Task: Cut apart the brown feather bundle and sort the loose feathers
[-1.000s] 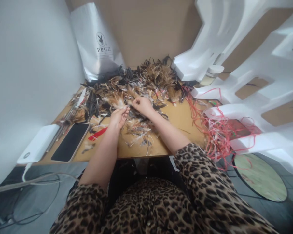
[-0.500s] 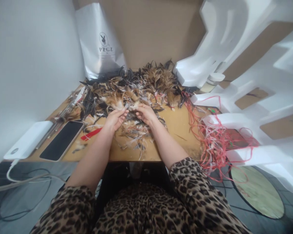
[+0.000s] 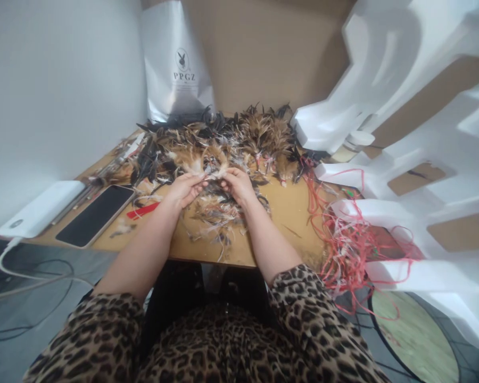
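Note:
A big heap of brown, black and white feathers (image 3: 219, 141) covers the back of a small wooden table (image 3: 295, 205). My left hand (image 3: 184, 189) and my right hand (image 3: 236, 184) are side by side at the heap's front edge. Both have their fingertips pinched together on a small tuft of pale feathers (image 3: 213, 173) held between them. Loose feathers (image 3: 217, 218) lie scattered on the table under my wrists.
A black phone (image 3: 96, 214), a white power bank (image 3: 40, 208) with a cable, and a red strip (image 3: 144, 210) lie at the left. A silver PPGZ bag (image 3: 178, 64) stands behind. Red strings (image 3: 343, 223) tangle at the right beside white foam pieces (image 3: 403, 122).
My two hands have come closer together, fingertips now meeting on the same tuft. The view has shifted, so everything sits further right and lower in frame.

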Demonstrator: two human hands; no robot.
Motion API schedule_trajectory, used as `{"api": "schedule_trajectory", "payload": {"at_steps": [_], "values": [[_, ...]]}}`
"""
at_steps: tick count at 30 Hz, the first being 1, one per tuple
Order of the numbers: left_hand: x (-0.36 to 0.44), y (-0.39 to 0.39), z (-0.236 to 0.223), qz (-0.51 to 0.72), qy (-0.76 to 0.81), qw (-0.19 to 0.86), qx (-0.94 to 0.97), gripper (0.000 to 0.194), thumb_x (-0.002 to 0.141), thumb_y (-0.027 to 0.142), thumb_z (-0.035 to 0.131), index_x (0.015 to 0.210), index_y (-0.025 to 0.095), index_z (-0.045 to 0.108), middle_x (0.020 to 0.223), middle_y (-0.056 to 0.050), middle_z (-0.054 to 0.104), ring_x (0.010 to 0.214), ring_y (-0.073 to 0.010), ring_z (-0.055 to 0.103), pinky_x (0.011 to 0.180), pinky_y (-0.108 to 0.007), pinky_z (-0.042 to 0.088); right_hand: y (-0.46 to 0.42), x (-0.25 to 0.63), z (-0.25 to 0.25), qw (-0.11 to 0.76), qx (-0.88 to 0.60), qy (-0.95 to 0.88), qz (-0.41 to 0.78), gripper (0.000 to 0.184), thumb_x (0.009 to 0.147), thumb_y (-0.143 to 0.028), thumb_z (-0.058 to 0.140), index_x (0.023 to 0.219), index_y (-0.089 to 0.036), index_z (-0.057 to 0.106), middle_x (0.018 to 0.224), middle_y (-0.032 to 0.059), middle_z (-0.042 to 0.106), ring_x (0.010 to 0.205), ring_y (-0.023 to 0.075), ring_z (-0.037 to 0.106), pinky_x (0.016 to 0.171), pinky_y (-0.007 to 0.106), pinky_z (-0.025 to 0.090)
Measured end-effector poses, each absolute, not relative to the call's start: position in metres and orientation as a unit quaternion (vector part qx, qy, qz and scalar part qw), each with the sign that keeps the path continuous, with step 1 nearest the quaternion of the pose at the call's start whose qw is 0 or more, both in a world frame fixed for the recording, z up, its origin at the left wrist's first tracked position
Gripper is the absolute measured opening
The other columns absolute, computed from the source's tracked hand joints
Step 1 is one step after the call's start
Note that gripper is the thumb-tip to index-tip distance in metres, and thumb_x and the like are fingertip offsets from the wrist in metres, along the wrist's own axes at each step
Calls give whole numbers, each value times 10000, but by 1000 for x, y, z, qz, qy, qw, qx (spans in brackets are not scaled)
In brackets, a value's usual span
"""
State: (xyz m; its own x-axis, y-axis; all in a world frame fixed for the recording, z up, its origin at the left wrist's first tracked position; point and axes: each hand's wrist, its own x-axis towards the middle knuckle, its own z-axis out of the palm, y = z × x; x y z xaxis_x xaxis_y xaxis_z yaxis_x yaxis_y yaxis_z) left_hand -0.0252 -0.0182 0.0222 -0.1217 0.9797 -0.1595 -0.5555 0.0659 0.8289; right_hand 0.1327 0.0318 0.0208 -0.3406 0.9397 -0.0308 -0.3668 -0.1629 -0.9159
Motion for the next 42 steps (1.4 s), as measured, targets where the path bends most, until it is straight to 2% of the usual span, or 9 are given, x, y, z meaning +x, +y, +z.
{"api": "schedule_trajectory", "payload": {"at_steps": [7,14,24,30,34,38,42], "values": [[-25,-20,17,585,427,623,295,116,679,77,709,787,37,691,740,-150,703,504,-104,629,402,-124,448,31,131,19,489,-334,-498,634,163,667,-236,658,758,-167,543,520,-64,581,433,44,520,399,135,361],[-20,-24,21,581,464,597,300,16,691,55,685,685,52,670,636,-103,680,455,-75,590,396,-112,438,30,127,16,499,-340,-482,635,145,677,-219,642,750,-173,526,495,-68,577,414,48,504,402,142,367],[-12,-24,21,591,461,591,299,57,682,19,676,643,44,642,569,-85,637,422,-57,549,399,-107,424,26,130,22,510,-319,-402,690,204,632,-148,656,775,-180,514,532,-80,571,457,40,514,423,133,372],[-15,-22,22,619,429,603,261,119,737,-26,592,654,54,619,563,-57,622,446,-35,542,432,-85,426,28,133,28,515,-275,-344,736,270,632,-100,622,875,-189,547,554,-95,544,449,20,457,421,122,371],[-22,-17,22,663,386,605,215,161,784,-21,540,673,78,600,590,-31,617,461,-14,532,438,-62,416,32,136,28,528,-264,-320,741,214,646,-110,624,831,-182,544,560,-90,534,464,17,457,428,119,367],[-25,-14,21,679,359,606,207,141,785,-12,553,690,77,607,627,-37,630,480,-17,544,429,-62,419,29,135,28,524,-339,-394,675,113,665,-181,642,707,-169,538,564,-59,561,475,38,480,422,143,349],[-21,-16,21,666,373,604,229,94,756,3,604,686,63,621,631,-55,645,471,-25,551,427,-75,430,20,130,28,491,-380,-571,536,183,671,-275,654,589,-150,550,489,-49,534,435,40,422,430,165,311]]}}
